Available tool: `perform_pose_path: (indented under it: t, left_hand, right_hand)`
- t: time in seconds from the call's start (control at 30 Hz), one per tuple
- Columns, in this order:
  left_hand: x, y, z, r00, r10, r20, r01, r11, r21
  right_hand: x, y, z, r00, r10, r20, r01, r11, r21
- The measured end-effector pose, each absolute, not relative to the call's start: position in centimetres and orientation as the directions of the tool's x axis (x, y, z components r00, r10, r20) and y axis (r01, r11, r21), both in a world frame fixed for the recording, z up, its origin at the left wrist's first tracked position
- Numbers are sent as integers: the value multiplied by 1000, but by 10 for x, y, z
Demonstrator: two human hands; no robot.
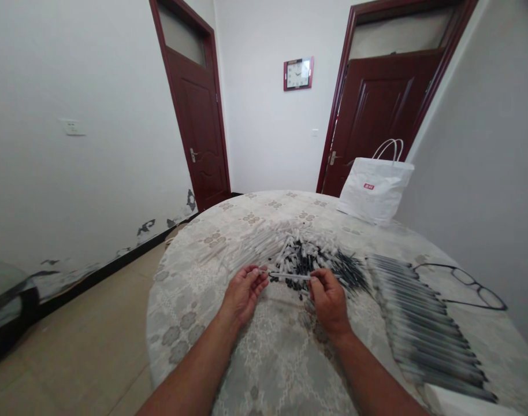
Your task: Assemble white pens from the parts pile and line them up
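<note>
Between my two hands, above the near side of a heap of pen parts, lies a slim whitish pen (290,277), held nearly level. My left hand (246,292) pinches its left end. Closed round the other end are the fingers of my right hand (330,300). Just beyond, the heap holds clear pen barrels (257,242), small black and white parts (305,254) and long dark sticks (354,270). The pen's tips are partly covered by my fingers, and its finer details are too small to make out.
Pens lie side by side in a long row (432,329) at the right. Eyeglasses (476,286) rest beside them. A white bag (376,188) stands at the table's back right. A patterned cloth covers the round table (264,358). A white object (463,401) shows at the bottom right.
</note>
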State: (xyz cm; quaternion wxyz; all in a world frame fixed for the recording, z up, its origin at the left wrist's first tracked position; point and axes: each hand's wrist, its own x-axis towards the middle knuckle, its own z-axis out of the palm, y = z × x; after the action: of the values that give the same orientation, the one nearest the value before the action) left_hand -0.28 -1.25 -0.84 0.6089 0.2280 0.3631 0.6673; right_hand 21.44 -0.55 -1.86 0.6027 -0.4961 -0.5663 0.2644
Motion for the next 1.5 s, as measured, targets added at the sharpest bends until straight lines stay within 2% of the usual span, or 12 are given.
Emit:
perform_pose_path:
  t: [0.43,0.67,0.77,0.9,1.07,1.23,1.37,1.5]
  left_hand:
    - [-1,-14,-8,-111,984,-136,-676,26,737]
    - [1,-14,-9,-77,988,-134,-676,47,735]
    - [0,-14,-9,-88,986,-145,-672,48,739]
    - [-4,-12,-8,-110,982,-154,-671,41,741]
    - [-10,-9,-9,-157,975,-155,-663,12,749]
    - [-10,-8,-8,-152,974,-168,-646,31,763]
    - [-8,-8,-8,-163,976,-142,-601,15,799]
    - [-7,-7,-8,-191,970,-154,-582,14,813]
  right_hand:
    - [213,-10,-16,143,909,390,233,352,-906]
    - [212,-10,-18,78,913,401,292,363,-885]
    - [214,-13,-15,-3,879,476,386,440,-811]
    - [215,-16,-11,-198,774,601,539,598,-593]
    - [212,-14,-11,-394,694,602,583,695,-420]
    - [207,-14,-11,-472,657,587,632,717,-295]
    - [203,-19,-5,-484,681,549,659,697,-283]
    - [199,-26,4,-454,737,502,644,660,-387]
